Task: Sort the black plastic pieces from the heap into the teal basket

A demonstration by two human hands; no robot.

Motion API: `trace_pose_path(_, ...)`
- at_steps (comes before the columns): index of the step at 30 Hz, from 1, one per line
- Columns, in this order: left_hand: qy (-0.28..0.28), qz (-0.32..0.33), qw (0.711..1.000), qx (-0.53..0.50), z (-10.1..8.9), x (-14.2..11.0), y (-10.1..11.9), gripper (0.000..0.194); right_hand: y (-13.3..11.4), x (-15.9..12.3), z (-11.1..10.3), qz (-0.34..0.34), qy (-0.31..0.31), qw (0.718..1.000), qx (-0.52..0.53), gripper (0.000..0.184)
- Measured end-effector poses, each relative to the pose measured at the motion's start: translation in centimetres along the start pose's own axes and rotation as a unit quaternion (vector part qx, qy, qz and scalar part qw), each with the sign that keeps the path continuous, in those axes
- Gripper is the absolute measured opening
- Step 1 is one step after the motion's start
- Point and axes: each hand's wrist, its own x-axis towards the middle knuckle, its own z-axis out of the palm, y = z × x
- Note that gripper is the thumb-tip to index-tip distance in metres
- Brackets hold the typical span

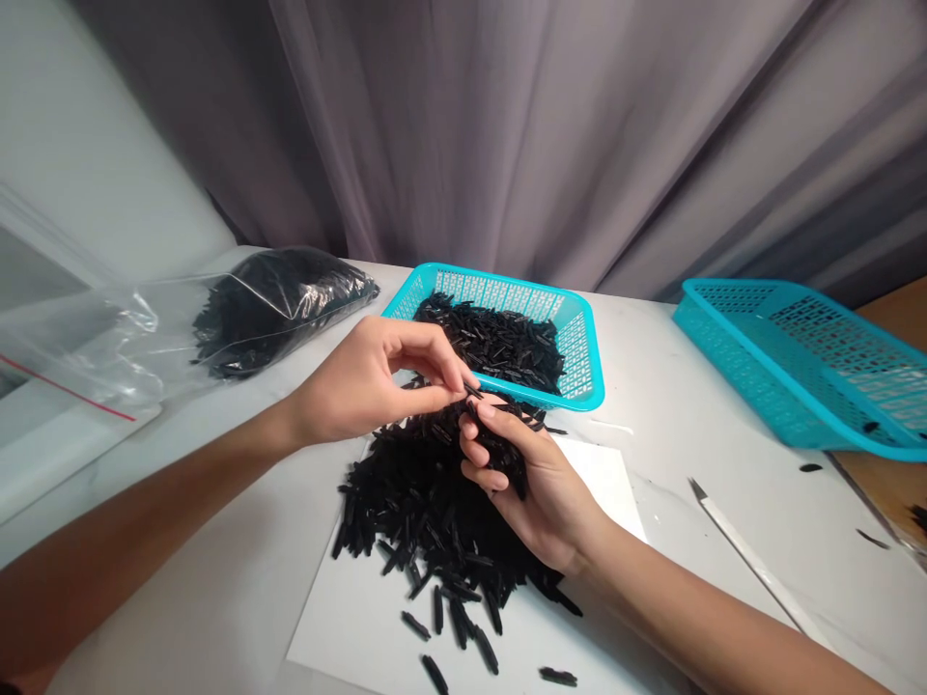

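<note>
Thumb and forefinger of my left hand (406,376) pinch one end of a thin black strip (472,392). My right hand (540,483) is closed around a bunch of similar black strips (507,454), its thumb and fingertips close to the pinched one. Directly below both hands, a heap of black strips (427,492) lies on a white sheet (333,637), with several loose ones toward the near edge. Just behind the hands stands a turquoise basket (595,362) with more black strips in it. The exact kind of strip cannot be made out.
A clear zip bag (290,290) partly full of black strips lies at the left. On the right are a second turquoise basket (760,386) and a white-handled craft knife (753,560). A grey curtain (463,125) hangs behind the white table (217,579).
</note>
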Motion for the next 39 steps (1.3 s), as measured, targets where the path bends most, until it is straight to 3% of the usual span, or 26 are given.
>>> trace_pose_path(3, 0.007, 0.036, 0.997, 0.064, 0.2, 0.0, -0.1, 0.010, 0.1, 0.0, 0.0, -0.004, -0.005, 1.000, -0.003, 0.010)
trace_pose_path(8, 0.050, 0.185, 0.962, 0.193, 0.3, -0.1, -0.5, 0.008, 0.1, 0.0, -0.2, -0.007, -0.008, 1.000, -0.001, 0.010)
trace_pose_path(12, -0.004, 0.280, 0.934, 0.221, -0.2, -0.1, -0.8, 0.012, 0.1, -0.1, -0.2, -0.008, -0.015, 1.000, -0.003, 0.010)
trace_pose_path(16, -0.035, 0.317, 0.923, 0.217, -0.4, 0.0, -1.0, 0.014, 0.1, -0.1, -0.3, -0.011, -0.023, 1.000, -0.005, 0.009)
trace_pose_path(18, -0.037, 0.301, 0.929, 0.212, -0.5, 0.0, -1.0, 0.012, 0.1, 0.0, -0.3, -0.012, -0.024, 1.000, -0.009, 0.009)
trace_pose_path(24, 0.012, 0.169, 0.963, 0.210, -0.5, 0.1, -0.5, 0.009, 0.2, -0.1, -0.4, -0.017, -0.025, 0.999, -0.010, 0.009)
trace_pose_path(31, -0.002, 0.053, 0.981, 0.184, -0.6, 0.2, 0.1, 0.002, 0.1, -0.1, -0.3, -0.018, -0.027, 0.999, -0.010, 0.008)
trace_pose_path(39, -0.030, -0.004, 0.982, 0.185, -1.0, 0.2, 0.4, 0.006, 0.3, 0.0, -0.5, -0.023, -0.032, 0.999, -0.007, 0.007)
